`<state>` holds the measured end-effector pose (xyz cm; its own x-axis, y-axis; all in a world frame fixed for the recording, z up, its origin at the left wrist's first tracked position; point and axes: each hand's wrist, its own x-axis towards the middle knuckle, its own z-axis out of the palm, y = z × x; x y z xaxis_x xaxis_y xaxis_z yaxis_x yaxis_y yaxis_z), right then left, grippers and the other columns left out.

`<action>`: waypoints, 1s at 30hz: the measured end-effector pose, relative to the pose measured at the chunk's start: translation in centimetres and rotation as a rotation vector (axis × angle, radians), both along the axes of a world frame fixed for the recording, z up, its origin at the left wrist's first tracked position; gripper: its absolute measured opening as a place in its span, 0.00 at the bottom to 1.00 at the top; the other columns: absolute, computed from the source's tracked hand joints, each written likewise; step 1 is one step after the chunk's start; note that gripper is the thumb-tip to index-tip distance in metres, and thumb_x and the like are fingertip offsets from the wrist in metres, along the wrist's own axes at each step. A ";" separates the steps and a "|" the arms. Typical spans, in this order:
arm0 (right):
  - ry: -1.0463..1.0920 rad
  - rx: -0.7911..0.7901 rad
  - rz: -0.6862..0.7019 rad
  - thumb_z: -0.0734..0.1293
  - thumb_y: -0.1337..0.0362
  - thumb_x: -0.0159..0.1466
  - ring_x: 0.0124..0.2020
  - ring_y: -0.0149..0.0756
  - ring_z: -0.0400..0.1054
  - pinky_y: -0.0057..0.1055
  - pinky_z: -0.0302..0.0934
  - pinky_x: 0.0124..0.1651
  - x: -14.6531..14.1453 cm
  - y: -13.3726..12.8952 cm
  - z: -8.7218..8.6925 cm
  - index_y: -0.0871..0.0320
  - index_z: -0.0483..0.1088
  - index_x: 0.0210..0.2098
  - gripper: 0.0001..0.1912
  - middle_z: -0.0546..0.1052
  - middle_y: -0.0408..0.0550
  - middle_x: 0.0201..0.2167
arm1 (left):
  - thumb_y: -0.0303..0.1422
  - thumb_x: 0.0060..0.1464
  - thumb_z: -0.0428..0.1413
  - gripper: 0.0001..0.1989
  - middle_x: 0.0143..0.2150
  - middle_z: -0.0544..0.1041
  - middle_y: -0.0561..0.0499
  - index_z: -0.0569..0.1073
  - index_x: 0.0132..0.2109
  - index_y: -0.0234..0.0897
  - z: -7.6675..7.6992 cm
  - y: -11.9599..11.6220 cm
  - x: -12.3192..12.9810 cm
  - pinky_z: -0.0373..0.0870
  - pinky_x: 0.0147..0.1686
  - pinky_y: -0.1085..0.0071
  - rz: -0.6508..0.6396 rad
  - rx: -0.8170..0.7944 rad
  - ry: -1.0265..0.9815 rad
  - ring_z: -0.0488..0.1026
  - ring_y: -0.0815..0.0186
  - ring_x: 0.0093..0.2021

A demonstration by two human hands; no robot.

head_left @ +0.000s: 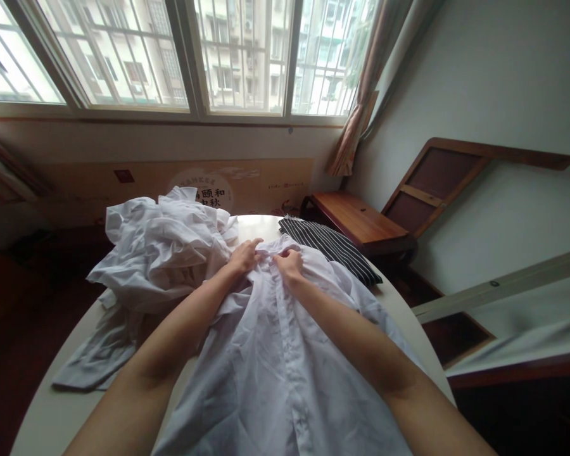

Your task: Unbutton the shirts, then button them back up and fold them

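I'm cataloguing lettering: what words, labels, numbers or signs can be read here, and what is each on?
"颐和": dark characters on the beige panel; the one before is partly hidden by piled white cloth.
"秋": below it, after what looks like "中".
"ANKEE": pale arc above, blurred; first letter uncertain.
Panel's small right-hand line, red square: too small to read.
White shirt: no lettering visible.

A curtain hangs beside barred windows, near a wooden bench.
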<state>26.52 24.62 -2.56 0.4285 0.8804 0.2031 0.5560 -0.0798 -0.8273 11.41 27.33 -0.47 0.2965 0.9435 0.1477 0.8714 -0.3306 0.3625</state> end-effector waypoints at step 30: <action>0.255 0.263 0.179 0.65 0.66 0.52 0.31 0.35 0.72 0.30 0.66 0.37 -0.5 -1.5 2.6 0.57 0.64 0.39 0.14 0.75 0.45 0.29 | 0.38 0.55 0.55 0.11 0.34 0.77 0.47 0.78 0.35 0.37 1.5 -2.0 1.1 0.61 0.37 0.69 -0.074 0.266 -0.181 0.70 0.64 0.34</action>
<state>26.04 23.12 0.00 0.3389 0.8778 0.3387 0.3160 0.2329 -0.9197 12.49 25.33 1.01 0.3091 0.8418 0.4425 0.7710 -0.4942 0.4017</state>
